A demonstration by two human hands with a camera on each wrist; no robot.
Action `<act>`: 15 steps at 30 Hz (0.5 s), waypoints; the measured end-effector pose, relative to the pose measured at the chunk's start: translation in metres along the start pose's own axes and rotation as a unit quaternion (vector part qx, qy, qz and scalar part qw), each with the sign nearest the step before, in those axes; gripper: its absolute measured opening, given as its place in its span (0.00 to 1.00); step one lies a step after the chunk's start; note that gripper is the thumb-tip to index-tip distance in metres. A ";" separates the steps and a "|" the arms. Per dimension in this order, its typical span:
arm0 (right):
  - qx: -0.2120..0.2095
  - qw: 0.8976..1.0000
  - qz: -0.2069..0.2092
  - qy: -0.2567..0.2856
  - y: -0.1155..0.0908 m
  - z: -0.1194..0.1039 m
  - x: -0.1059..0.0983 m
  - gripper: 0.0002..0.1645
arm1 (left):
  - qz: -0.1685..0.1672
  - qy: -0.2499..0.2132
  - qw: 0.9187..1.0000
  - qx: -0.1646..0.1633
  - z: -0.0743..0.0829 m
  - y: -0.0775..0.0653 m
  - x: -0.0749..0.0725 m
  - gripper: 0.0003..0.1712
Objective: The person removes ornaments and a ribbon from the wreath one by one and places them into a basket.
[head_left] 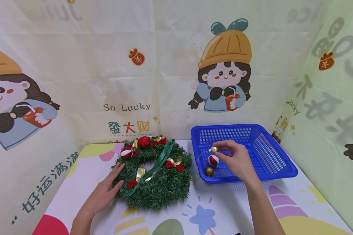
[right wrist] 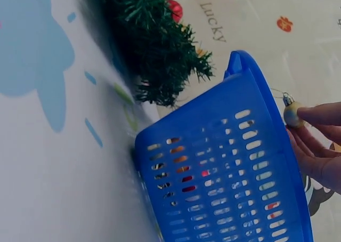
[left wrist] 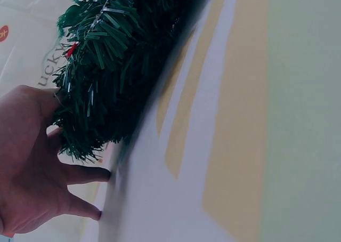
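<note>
A small gold Christmas bauble (head_left: 214,149) with a string loop is pinched between the thumb and fingers of my right hand (head_left: 236,160), over the left part of a blue plastic basket (head_left: 282,169). The right wrist view shows the same gold bauble (right wrist: 293,115) beside the rim. Below it in the basket lie a red-and-white bauble (head_left: 213,160) and a bronze bauble (head_left: 209,171). On the left, a green wreath (head_left: 164,192) lies flat, with my left hand (head_left: 104,192) resting spread against its left edge. In the left wrist view, the fingers (left wrist: 88,174) reach past the wreath's needles.
The wreath carries a red bauble (head_left: 143,142), a red-and-white bauble (head_left: 126,153), several red-and-gold bows (head_left: 175,164) and a green ribbon (head_left: 160,166). Printed cloth (head_left: 170,65) hangs behind and at both sides. A patterned cover (head_left: 229,212) lies over the table.
</note>
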State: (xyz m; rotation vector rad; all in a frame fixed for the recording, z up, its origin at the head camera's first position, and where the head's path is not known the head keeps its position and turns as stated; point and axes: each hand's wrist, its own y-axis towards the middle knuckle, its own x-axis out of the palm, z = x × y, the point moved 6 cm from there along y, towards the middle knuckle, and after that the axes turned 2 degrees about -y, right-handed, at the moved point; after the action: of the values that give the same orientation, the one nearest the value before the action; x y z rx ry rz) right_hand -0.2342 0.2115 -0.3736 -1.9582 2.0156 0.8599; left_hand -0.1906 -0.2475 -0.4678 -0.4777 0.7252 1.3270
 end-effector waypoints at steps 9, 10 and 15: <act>0.023 0.999 -0.030 -0.027 -0.001 0.010 -0.006 0.15 | 0.001 0.003 1.000 0.001 -0.001 -0.002 0.000 0.37; 0.026 0.999 -0.035 -0.029 -0.001 0.011 -0.006 0.15 | 0.000 0.002 1.000 0.000 -0.001 -0.001 0.001 0.37; 0.041 0.997 -0.057 -0.044 0.000 0.014 -0.007 0.14 | 0.001 0.001 1.000 0.001 0.000 -0.001 0.001 0.37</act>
State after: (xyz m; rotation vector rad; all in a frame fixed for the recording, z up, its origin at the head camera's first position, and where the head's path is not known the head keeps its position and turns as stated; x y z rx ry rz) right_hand -0.2366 0.2246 -0.3816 -1.9339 1.8401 0.8084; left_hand -0.1899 -0.2475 -0.4686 -0.4775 0.7290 1.3280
